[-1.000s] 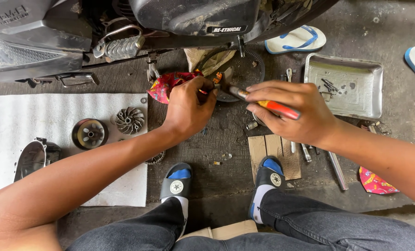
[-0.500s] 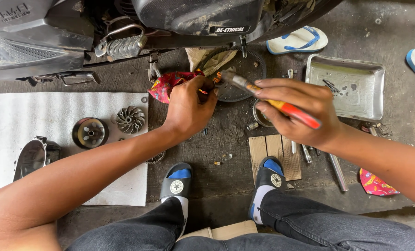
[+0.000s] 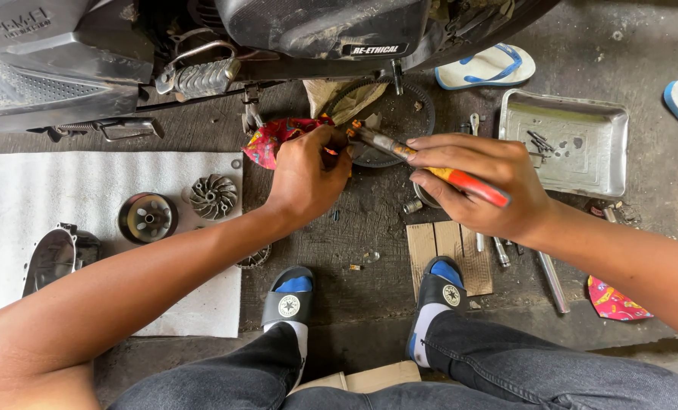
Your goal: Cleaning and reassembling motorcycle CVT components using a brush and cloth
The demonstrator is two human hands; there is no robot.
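My right hand [image 3: 482,184] is wrapped tight around a screwdriver [image 3: 430,165] with a red and orange handle. Its metal tip points at a small part near my left fingers. My left hand [image 3: 309,173] is curled and pinches something little at that tip, but it is too small for me to tell what it is. Both hands hover just in front of a round dark metal disc [image 3: 400,121] that lies on the ground under the scooter [image 3: 202,53]. A red patterned rag [image 3: 274,140] sits just beside my left hand. Some work looks done already: a finned wheel part [image 3: 212,196], a round drum part [image 3: 148,218] and a dark cover [image 3: 50,258] lie on the white sheet [image 3: 35,190] to my left, so they are off the scooter. A metal tray [image 3: 567,140] to my right holds a few small screws. Other tools [image 3: 551,281] lie near my right foot. I think I am in the middle, with the small part not finished and nothing put back.
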